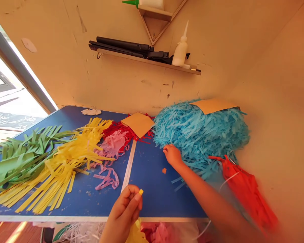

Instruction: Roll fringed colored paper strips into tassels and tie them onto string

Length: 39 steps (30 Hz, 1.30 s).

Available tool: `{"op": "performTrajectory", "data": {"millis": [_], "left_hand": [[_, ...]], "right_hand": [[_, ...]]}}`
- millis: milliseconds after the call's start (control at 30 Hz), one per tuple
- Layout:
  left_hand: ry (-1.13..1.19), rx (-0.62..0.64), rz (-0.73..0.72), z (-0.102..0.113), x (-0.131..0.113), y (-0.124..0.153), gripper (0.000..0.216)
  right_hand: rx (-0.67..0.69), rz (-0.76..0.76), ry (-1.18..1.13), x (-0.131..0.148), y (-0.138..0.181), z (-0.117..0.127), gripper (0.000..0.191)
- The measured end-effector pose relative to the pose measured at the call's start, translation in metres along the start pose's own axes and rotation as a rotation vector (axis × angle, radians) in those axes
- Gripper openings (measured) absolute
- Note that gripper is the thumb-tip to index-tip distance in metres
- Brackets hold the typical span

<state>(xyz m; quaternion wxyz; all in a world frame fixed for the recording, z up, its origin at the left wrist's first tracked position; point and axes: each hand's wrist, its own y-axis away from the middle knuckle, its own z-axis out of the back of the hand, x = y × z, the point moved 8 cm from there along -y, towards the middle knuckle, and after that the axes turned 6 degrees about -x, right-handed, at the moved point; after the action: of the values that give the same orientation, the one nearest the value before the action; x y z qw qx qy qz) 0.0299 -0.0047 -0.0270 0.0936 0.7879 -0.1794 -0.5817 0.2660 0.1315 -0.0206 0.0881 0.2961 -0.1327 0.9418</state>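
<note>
My left hand (125, 207) is raised over the near edge of the blue table (152, 189), its fingers pinched on a small yellow piece (141, 192). My right hand (172, 156) reaches across the table to the edge of a big heap of light blue paper strips (200, 131); its fingers are curled at the strips, and I cannot see whether it grips any. A tiny orange scrap (164, 170) lies just in front of that hand. An orange-red fringed paper bundle (245, 192) lies beside my right forearm.
Green strips (20, 155), yellow strips (63, 162), pink strips (111, 145) and red strips (121, 130) lie on the table's left half. Tan cards top the red pile (138, 124) and the blue heap (214, 105). A wall shelf (147, 60) holds a glue bottle (180, 50).
</note>
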Motion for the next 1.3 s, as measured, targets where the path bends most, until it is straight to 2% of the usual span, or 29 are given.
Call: {"op": "performTrajectory", "data": {"millis": [100, 167, 200, 267, 367, 500, 600, 667, 800, 1033, 1167, 1300], "left_hand": [[-0.125, -0.009, -0.097, 0.001, -0.004, -0.001, 0.043], [-0.244, -0.021, -0.186, -0.003, -0.009, 0.001, 0.037], [-0.312, -0.024, -0.241, -0.007, -0.011, 0.002, 0.034], [-0.442, -0.019, -0.360, -0.017, -0.017, 0.008, 0.027], [-0.588, 0.034, -0.499, -0.035, -0.021, 0.020, 0.022], [-0.718, 0.089, -0.652, -0.052, -0.025, 0.037, 0.020], [-0.804, 0.139, -0.764, -0.064, -0.027, 0.049, 0.020], [-0.848, 0.204, -0.788, -0.071, -0.027, 0.054, 0.021], [-0.887, 0.307, -0.766, -0.079, -0.027, 0.059, 0.022], [-0.908, 0.259, -0.697, -0.077, -0.024, 0.061, 0.017], [-0.960, 0.226, -0.767, -0.077, -0.019, 0.062, 0.017], [-0.932, 0.232, -0.757, -0.074, -0.013, 0.060, 0.016]], "right_hand": [[0.095, 0.011, -0.204, 0.030, 0.060, 0.010, 0.008], [0.195, -0.087, -0.661, 0.046, 0.107, 0.012, 0.009], [0.199, -0.139, -0.808, 0.050, 0.128, 0.015, 0.008], [0.125, -0.218, -1.014, 0.051, 0.162, 0.020, 0.009], [-0.012, -0.263, -1.136, 0.041, 0.191, 0.023, 0.010], [-0.094, -0.275, -1.109, 0.027, 0.208, 0.030, 0.009], [-0.119, -0.214, -0.986, 0.023, 0.214, 0.045, 0.003], [-0.083, -0.168, -0.958, 0.024, 0.216, 0.052, 0.003], [-0.010, -0.169, -1.064, 0.020, 0.219, 0.052, 0.004], [0.055, -0.255, -1.297, 0.011, 0.232, 0.029, 0.013], [-0.035, -0.335, -1.156, 0.007, 0.236, 0.036, 0.014], [-0.013, -0.245, -1.058, 0.019, 0.231, 0.045, 0.013]]}}
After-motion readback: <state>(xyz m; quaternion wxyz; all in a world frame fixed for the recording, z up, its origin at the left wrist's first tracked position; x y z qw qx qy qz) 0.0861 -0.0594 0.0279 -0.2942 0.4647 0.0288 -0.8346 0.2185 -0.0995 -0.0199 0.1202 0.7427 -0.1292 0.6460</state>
